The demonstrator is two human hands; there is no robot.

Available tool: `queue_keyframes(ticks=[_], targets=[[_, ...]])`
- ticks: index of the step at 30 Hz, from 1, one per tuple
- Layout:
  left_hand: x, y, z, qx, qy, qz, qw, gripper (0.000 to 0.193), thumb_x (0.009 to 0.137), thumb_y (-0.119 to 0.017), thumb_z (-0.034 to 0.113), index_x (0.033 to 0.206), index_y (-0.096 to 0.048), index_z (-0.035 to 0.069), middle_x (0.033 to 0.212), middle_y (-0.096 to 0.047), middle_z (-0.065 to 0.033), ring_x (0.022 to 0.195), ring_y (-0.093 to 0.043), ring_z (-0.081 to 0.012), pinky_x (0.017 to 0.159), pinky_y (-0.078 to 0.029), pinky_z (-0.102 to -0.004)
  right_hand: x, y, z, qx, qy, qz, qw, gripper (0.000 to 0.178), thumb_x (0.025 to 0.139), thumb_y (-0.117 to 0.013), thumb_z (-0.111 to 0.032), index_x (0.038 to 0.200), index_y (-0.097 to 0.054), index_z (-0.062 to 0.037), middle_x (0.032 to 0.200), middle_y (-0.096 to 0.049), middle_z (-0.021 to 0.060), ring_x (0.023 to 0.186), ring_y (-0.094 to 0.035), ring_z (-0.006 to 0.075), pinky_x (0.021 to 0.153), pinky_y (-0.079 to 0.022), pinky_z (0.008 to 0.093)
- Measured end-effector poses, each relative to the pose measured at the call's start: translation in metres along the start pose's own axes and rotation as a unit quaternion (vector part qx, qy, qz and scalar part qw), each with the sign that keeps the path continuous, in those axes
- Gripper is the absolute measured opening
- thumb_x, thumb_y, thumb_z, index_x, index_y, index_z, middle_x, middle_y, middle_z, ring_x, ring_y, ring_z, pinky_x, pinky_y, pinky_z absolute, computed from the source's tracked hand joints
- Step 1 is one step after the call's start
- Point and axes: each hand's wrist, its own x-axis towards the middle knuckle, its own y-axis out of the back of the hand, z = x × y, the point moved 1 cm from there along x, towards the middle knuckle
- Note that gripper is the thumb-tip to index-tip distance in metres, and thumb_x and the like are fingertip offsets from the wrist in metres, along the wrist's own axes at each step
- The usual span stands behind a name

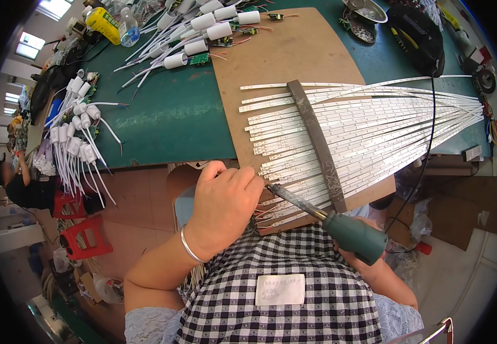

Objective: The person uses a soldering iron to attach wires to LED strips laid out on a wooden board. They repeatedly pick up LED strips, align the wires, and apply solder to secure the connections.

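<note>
My right hand (356,262) grips a soldering iron (353,235) by its dark green handle. The iron's tip points left, to the ends of the lower strips, close by my left fingertips. My left hand (228,200) is closed in a pinch at those ends; its fingers hide what they hold. Many thin white LED strips (374,126) lie fanned out on a brown board (277,46), their far ends bunched at the right. A dark bar (317,143) lies across them. Thin reddish wires (264,213) show at the nearest strip ends.
White cylindrical parts with leads and circuit boards (202,23) lie at the back; another bunch (76,135) hangs over the green table's (162,129) left edge. A black cable (432,126) crosses the strips. Red stools (91,238) and a seated person (28,186) are at left.
</note>
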Motion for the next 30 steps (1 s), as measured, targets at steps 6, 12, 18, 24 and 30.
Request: queue_keyframes(ticks=[6,12,18,24,30], targets=[[-0.001,-0.001,-0.001,0.004,-0.005,-0.004,1.000,0.005,0.072,-0.061,0.006,0.071,-0.057,0.009,0.070,-0.048,-0.0024,0.064,-0.053,-0.0152,0.072,-0.039,-0.0310,0.004,0.007,-0.006,0.008,-0.006,-0.042,0.999,0.029,0.081,-0.064,-0.010,0.107,-0.059,0.0023,0.098,-0.064,0.0130,0.088,-0.063,0.0259,0.077,-0.049,0.0346],[-0.001,0.001,0.000,0.001,-0.004,-0.003,1.000,0.006,0.071,-0.061,0.006,0.070,-0.056,0.008,0.070,-0.048,-0.0028,0.063,-0.053,-0.0156,0.072,-0.039,-0.0313,0.005,0.005,-0.007,0.127,-0.032,-0.007,0.991,0.025,0.084,-0.060,-0.009,0.105,-0.058,0.0053,0.084,-0.063,0.0093,0.070,-0.062,0.0164,0.065,-0.049,0.0284],[-0.002,-0.001,-0.001,-0.009,0.006,-0.022,1.000,0.007,0.073,-0.067,0.007,0.076,-0.060,0.010,0.070,-0.049,-0.0028,0.067,-0.054,-0.0188,0.072,-0.038,-0.0329,0.003,0.006,-0.002,0.152,-0.010,0.067,0.986,0.030,0.086,-0.061,-0.012,0.109,-0.054,0.0050,0.080,-0.062,0.0080,0.066,-0.062,0.0134,0.062,-0.050,0.0281],[0.001,0.003,0.001,-0.022,0.015,-0.032,0.999,0.008,0.074,-0.065,0.006,0.080,-0.061,0.010,0.073,-0.051,-0.0038,0.068,-0.053,-0.0226,0.072,-0.037,-0.0344,0.046,0.061,-0.021,0.141,0.051,0.235,0.961,0.048,0.092,-0.056,-0.036,0.122,-0.052,0.0019,0.072,-0.061,0.0066,0.054,-0.051,0.0098,0.050,-0.039,0.0216],[-0.001,0.004,0.002,-0.026,0.021,-0.020,0.999,0.009,0.075,-0.067,0.006,0.080,-0.059,0.009,0.074,-0.051,-0.0048,0.069,-0.053,-0.0232,0.074,-0.037,-0.0359,0.157,0.129,-0.060,0.114,0.205,0.382,0.894,0.028,0.093,-0.057,-0.019,0.111,-0.059,0.0022,0.104,-0.066,0.0093,0.060,-0.060,0.0124,0.051,-0.045,0.0242]])
